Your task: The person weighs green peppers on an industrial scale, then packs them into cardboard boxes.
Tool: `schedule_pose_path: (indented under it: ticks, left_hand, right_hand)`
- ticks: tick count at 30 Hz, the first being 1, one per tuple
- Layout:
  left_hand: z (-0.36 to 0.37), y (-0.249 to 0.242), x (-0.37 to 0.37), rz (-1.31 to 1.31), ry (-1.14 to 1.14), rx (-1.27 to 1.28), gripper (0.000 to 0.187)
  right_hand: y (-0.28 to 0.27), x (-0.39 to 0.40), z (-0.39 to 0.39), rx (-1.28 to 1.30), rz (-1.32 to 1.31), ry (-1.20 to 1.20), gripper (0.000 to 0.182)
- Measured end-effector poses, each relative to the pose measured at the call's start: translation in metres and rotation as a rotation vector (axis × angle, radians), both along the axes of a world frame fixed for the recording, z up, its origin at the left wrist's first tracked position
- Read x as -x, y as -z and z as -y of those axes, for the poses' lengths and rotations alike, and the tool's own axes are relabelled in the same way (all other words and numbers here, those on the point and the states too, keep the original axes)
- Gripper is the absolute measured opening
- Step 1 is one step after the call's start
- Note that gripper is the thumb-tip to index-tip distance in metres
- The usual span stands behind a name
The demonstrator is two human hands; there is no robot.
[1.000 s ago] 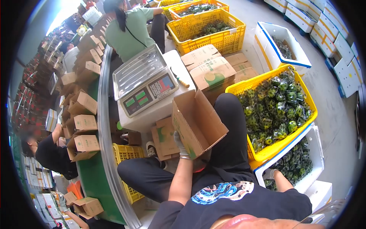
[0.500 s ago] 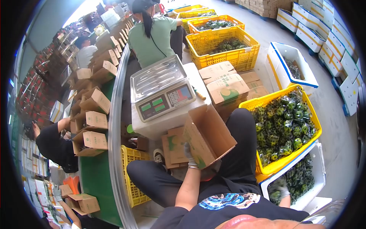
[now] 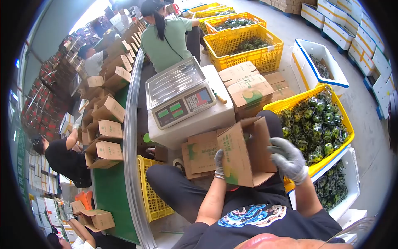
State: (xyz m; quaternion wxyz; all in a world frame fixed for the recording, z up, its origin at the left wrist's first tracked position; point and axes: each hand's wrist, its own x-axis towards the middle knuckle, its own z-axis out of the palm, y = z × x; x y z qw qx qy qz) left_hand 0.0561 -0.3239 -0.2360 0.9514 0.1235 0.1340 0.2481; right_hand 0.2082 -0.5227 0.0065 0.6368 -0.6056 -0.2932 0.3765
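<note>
An open cardboard box (image 3: 236, 155) with a green print rests tilted on my lap, its opening facing right. My left hand (image 3: 219, 164), in a grey glove, grips the box's left side. My right hand (image 3: 289, 159), also gloved, is at the right edge of the opening, fingers apart, palm toward the box. Something small and dark shows inside the box, too unclear to name. Right of my right hand, a yellow crate (image 3: 346, 143) holds many wrapped green fruits (image 3: 317, 124). Under it, a white foam box (image 3: 352, 178) holds more of them.
Ahead stands a digital scale (image 3: 180, 93) on a white block (image 3: 166, 135). Flat cartons (image 3: 251, 91) are stacked to its right. On the left, a green conveyor (image 3: 110, 186) with a metal rail carries open boxes (image 3: 108, 150). A co-worker (image 3: 170, 41) sits ahead; others work beyond the conveyor.
My right hand has come up from the white foam box to the cardboard box's opening. The cardboard box has moved slightly right and turned in my left hand.
</note>
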Motion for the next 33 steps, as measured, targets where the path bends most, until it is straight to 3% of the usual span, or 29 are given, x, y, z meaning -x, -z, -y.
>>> schedule_pose_path:
  ticks: [1, 2, 4, 5, 6, 7, 8, 9, 11, 12, 13, 16, 19, 22, 25, 28, 33]
  left_hand:
    - [-0.001, 0.007, 0.005, 0.015, -0.023, 0.006, 0.058]
    - [-0.004, 0.009, 0.005, 0.033, -0.046, 0.01, 0.057]
    - [0.007, -0.029, -0.002, 0.107, -0.111, 0.035, 0.058]
    - [0.011, -0.043, -0.005, 0.143, -0.145, 0.049, 0.058]
    - [0.008, -0.03, -0.004, 0.095, -0.145, 0.084, 0.058]
    - [0.002, -0.004, -0.003, 0.054, -0.149, 0.118, 0.058]
    - [0.0, 0.014, -0.002, 0.018, -0.156, 0.153, 0.058]
    - [0.0, 0.02, -0.001, 0.082, -0.101, 0.118, 0.059]
    - [0.012, -0.014, -0.004, 0.103, -0.084, 0.132, 0.061]
    - [0.02, -0.026, -0.001, 0.1, -0.073, 0.142, 0.061]
    - [0.022, -0.024, 0.002, 0.151, -0.023, 0.149, 0.065]
    - [0.024, -0.016, 0.002, 0.003, -0.092, 0.175, 0.066]
    - [0.024, -0.028, -0.002, -0.056, -0.191, 0.042, 0.065]
    - [0.021, -0.02, -0.003, 0.04, -0.189, 0.077, 0.063]
    - [0.03, -0.038, -0.001, 0.001, -0.164, 0.128, 0.063]
    - [0.024, -0.024, -0.002, -0.01, -0.184, 0.091, 0.064]
    - [0.028, -0.013, -0.001, 0.026, -0.075, 0.204, 0.065]
  right_hand:
    - [0.005, -0.011, 0.015, 0.018, 0.202, 0.118, 0.038]
    - [0.019, -0.026, 0.037, 0.054, 0.245, 0.268, 0.035]
    - [0.086, -0.069, 0.119, 0.363, 0.41, 0.501, 0.038]
    - [0.115, -0.082, 0.167, 0.702, 0.627, 0.513, 0.043]
    - [0.172, -0.095, 0.228, 0.962, 0.531, 0.475, 0.054]
    - [0.192, -0.073, 0.262, 0.812, 0.616, 0.755, 0.067]
    - [0.261, -0.074, 0.33, 1.137, 0.536, 0.818, 0.084]
    - [0.206, -0.037, 0.31, 1.491, 0.341, 0.62, 0.097]
    - [0.259, -0.006, 0.364, 1.667, 0.4, 0.488, 0.102]
    - [0.266, 0.008, 0.368, 1.864, 0.351, 0.429, 0.087]
    - [0.271, 0.021, 0.367, 1.929, 0.324, 0.377, 0.085]
    - [0.286, 0.039, 0.353, 1.88, 0.295, 0.306, 0.081]
    - [0.294, 0.047, 0.332, 1.794, 0.283, 0.263, 0.077]
    - [0.297, 0.05, 0.32, 1.731, 0.284, 0.216, 0.073]
    - [0.301, 0.046, 0.313, 1.683, 0.287, 0.175, 0.069]
    - [0.303, 0.043, 0.312, 1.639, 0.302, 0.122, 0.065]
    - [0.317, 0.031, 0.315, 1.699, 0.514, -0.183, 0.051]
